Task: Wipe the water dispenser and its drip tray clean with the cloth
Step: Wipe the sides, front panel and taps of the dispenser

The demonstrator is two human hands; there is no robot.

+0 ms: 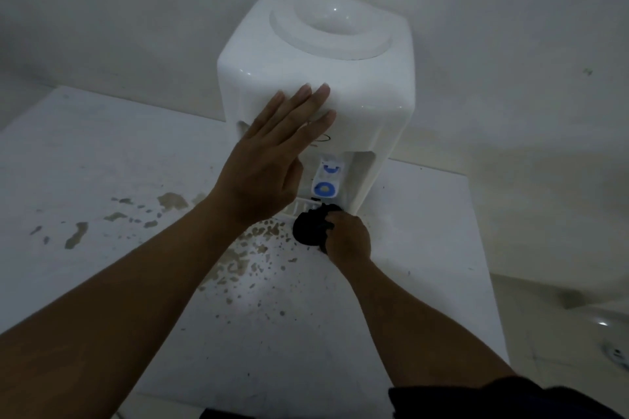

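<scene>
Tabletop: we see a white tabletop [85,160] flecked with brownish stains, thickest in front of the water dispenser.
Left hand: our left hand [272,153] lies flat, fingers straight and close together, palm pressed on the upper front of the water dispenser [357,85]; we judge it is bracing the unit.
Water dispenser: it stands upright at the back of the tabletop, against the wall, its bottle seat on top bare. A blue and white tap [327,180] hangs in the front recess.
Drip tray: the white slatted drip tray [304,207] sits below the tap, mostly hidden by our left wrist.
Cloth: the dark cloth [311,226] is bunched at the tray's front right edge, touching it.
Right hand: our right hand [347,236] curls round the cloth and grips it.
Step in hand: we judge we are wiping the drip tray.
Next move: we likely need firm strokes across the slats and under the tap, holding the unit steady.
</scene>
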